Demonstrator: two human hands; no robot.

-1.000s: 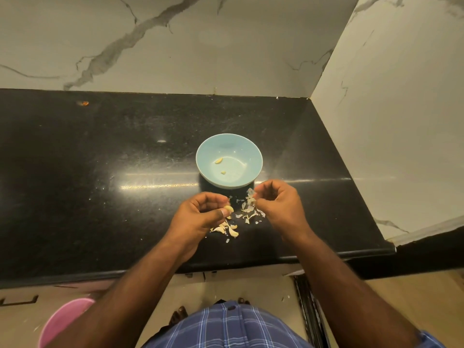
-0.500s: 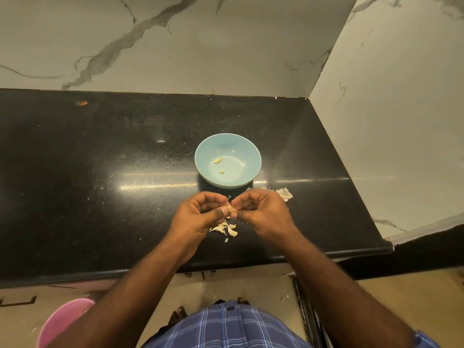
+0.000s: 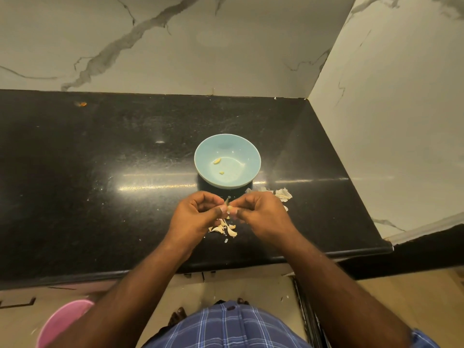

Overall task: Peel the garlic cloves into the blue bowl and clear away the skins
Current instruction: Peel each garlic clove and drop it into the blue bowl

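Observation:
The blue bowl stands on the black counter and holds two small peeled pieces of garlic. Just in front of it my left hand and my right hand meet. Both pinch one small garlic clove between thumbs and fingertips. Several unpeeled cloves lie on the counter under my hands. Loose garlic skins lie to the right of the bowl's near side, partly hidden by my right hand.
The black counter ends at a marble wall behind and on the right. Its front edge runs just below my wrists. A pink bucket stands on the floor at the lower left. An orange speck lies far back left.
My right hand let go of a bunch of skins, which now lie right of the bowl, and came left to join my left hand on the clove.

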